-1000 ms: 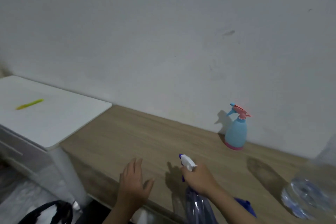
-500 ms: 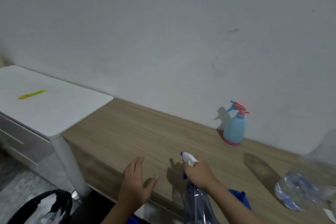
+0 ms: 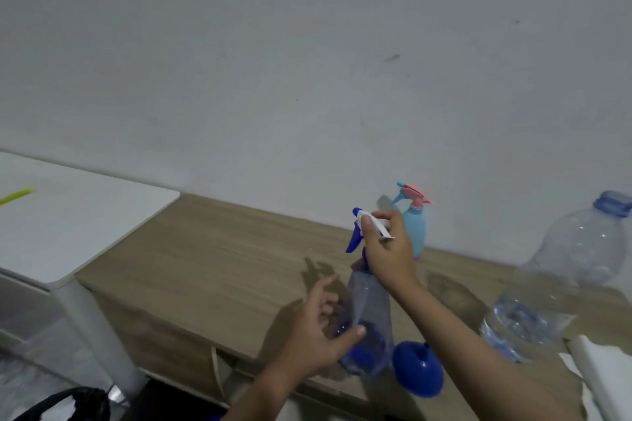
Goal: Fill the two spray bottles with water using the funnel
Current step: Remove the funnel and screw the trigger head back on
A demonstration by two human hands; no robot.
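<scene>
Upright, clear spray bottle (image 3: 367, 311); white-blue trigger head.

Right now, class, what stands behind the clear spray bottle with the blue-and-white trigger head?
Behind the clear spray bottle stands a light-blue spray bottle with a pink trigger, against the wall. The right hand covers its lower left side.

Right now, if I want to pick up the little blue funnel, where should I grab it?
Probably by its wide round bowl, coming down from above. The blue funnel seems to lie mouth-down on the wooden counter with its thin spout poking up, so the rim offers fingers the most to pinch. Come from the right, since the clear spray bottle and left hand crowd its other side.
</scene>
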